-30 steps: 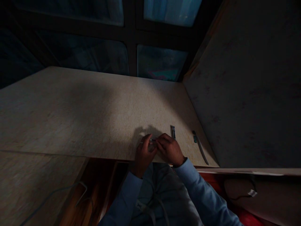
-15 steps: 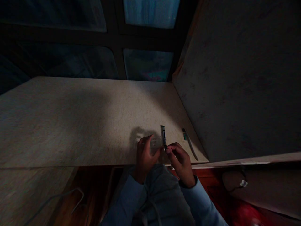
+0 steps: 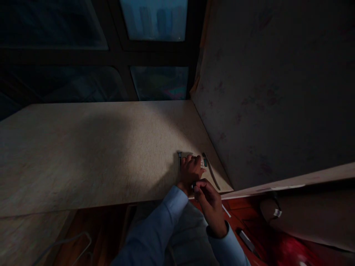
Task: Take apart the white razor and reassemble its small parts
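Observation:
My left hand (image 3: 191, 169) reaches over the table near its right corner, fingers curled on a clear plastic piece (image 3: 202, 162). Just left of those fingers lies a slim dark object with a T-shaped end (image 3: 179, 156), its lower part hidden by the hand. Close to the left wrist, my right hand (image 3: 210, 201) is closed, thumb and forefinger pinching a small dark piece (image 3: 193, 185) whose kind I cannot make out. A small green block (image 3: 205, 162) lies right of the plastic piece, beside a thin grey strip with a dark tip (image 3: 213, 173).
The pale table (image 3: 124, 159) stretches left and back to a dark window frame (image 3: 119, 55). A patterned wall panel (image 3: 249, 111) rises along its right edge. Below, a grey cable (image 3: 69, 236) hangs at left, and a white strip (image 3: 226, 210) shows over the reddish floor.
My left hand has moved right with the clear plastic piece, across the slim dark object. My right hand has drawn back slightly, holding a small dark piece apart from it. The view has shifted.

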The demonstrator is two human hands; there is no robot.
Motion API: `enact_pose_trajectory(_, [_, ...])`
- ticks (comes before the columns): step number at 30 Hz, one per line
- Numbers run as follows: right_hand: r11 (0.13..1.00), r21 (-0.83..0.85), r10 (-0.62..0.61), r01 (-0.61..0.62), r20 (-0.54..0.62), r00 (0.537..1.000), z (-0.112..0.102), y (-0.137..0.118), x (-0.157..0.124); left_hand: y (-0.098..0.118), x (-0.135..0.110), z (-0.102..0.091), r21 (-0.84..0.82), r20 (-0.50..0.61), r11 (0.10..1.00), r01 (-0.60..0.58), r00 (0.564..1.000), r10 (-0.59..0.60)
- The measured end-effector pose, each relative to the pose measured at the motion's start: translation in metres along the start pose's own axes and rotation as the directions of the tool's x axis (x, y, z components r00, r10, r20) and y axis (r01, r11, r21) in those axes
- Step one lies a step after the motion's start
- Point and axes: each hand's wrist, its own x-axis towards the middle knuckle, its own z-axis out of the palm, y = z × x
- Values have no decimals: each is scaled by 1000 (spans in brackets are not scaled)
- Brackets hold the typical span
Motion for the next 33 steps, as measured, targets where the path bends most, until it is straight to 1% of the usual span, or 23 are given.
enact_pose_trajectory(4, [1000,1,-11,11,7,1000,2,3,0,4,3,0,38,34,998,42,998,-44])
enact_pose_trajectory(9, [999,43,16,-16,3,1000,3,6,0,1,0,-1,58,7,998,39,999,-40])
enact_pose_trajectory(12, [998,56,29,-30,10,1000,4,6,1,-3,-7,-8,39,-44,998,51,998,-50])
enact_pose_trajectory(14, [999,41,29,-30,12,999,4,6,2,-9,-15,-15,32,-114,996,83,990,-79])
enact_pose_trajectory(17, [999,-47,15,-17,-34,999,-5,10,7,-22,-29,-23,58,-199,987,148,971,-134])
enact_pose_trajectory(19, [984,-176,-22,3,-108,994,-18,16,16,-33,-37,-26,72,-212,981,179,964,-161])
enact_pose_trajectory(21, [934,-355,-91,26,-169,981,-35,25,27,-45,-45,-24,61,-200,981,186,965,-170])
enact_pose_trajectory(23, [881,-472,-124,28,-174,977,-51,34,40,-55,-50,-21,26,-190,983,184,966,-176])
enact_pose_trajectory(25, [854,-520,-99,26,-113,989,-62,41,52,-62,-53,-17,-13,-190,982,188,964,-187])
enact_pose_trajectory(28, [836,-549,-28,9,-26,999,-68,47,63,-66,-56,-13,-53,-199,979,195,959,-202])
enact_pose_trajectory(30, [834,-552,12,-25,-28,1000,-68,48,67,-66,-56,-12,-66,-202,978,196,957,-206])
enact_pose_trajectory(33, [829,-551,60,-92,-77,995,-70,46,69,-65,-57,-12,-64,-205,979,192,958,-201])
